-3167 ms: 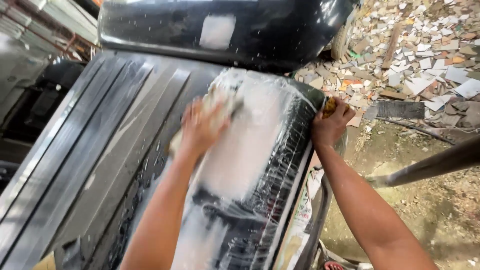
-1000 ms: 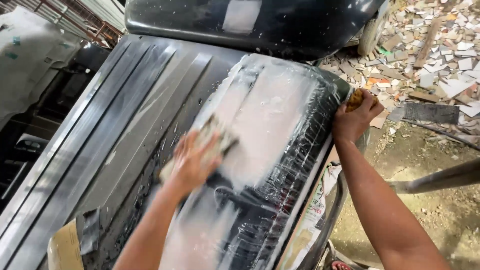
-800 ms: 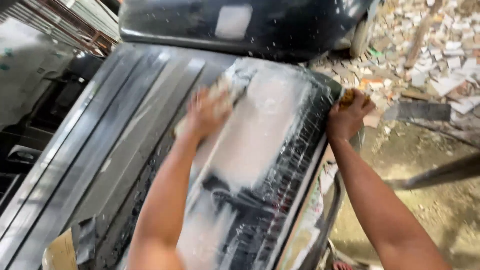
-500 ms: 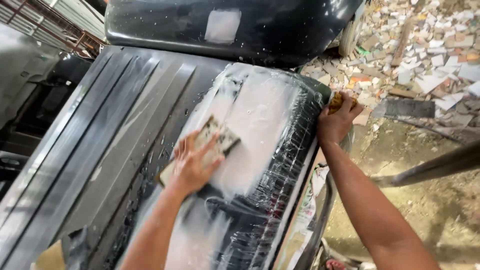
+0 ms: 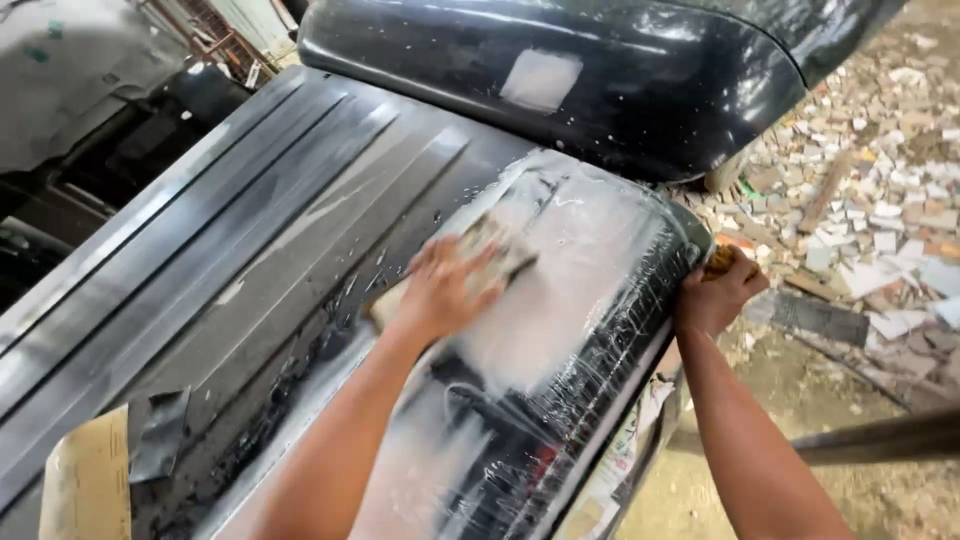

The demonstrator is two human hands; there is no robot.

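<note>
One cardboard sheet [image 5: 85, 475] lies at the lower left on the ribbed black panel [image 5: 250, 220]. The left hand [image 5: 440, 290] presses its fingers flat on one sanding pad [image 5: 495, 250] in the white foam, mid-panel. The right hand [image 5: 715, 295] grips the panel's edge, fingers curled round something orange, beside one rubble heap [image 5: 860, 190]

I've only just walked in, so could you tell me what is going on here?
A person is wet-sanding a dark ribbed vehicle panel. The left hand presses a sanding pad flat onto a patch of white slurry. The right hand grips the panel's right edge, closed on a small orange-brown object. Rubble lies beyond.
</note>
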